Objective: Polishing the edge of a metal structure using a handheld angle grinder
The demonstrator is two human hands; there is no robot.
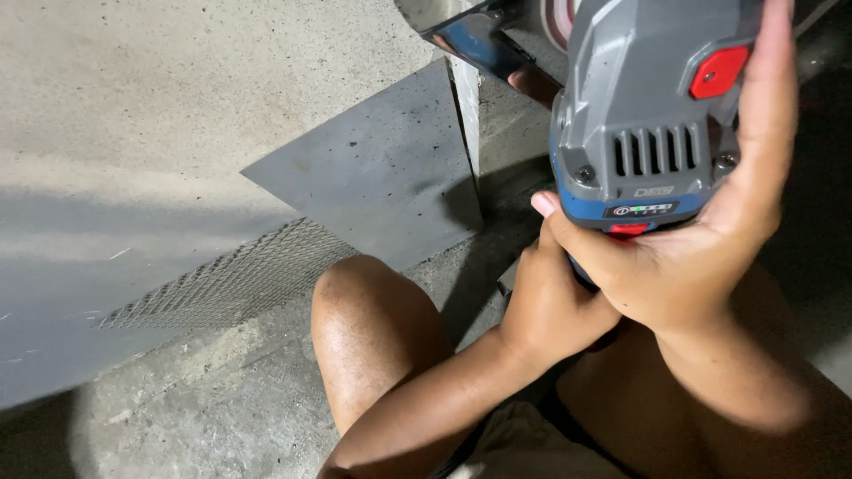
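A grey and blue cordless power tool with a red button and side vents fills the upper right. My right hand wraps around its rear body, fingers running up the right side. My left hand is closed underneath, at the tool's base beside the right palm. At the tool's front, a dark metal guard and part of a disc show near the top edge. My bare knee sits below the tool.
A flat dark metal sheet lies on the concrete floor, with a strip of metal mesh at its lower left. A narrow metal bar stands along the sheet's right edge.
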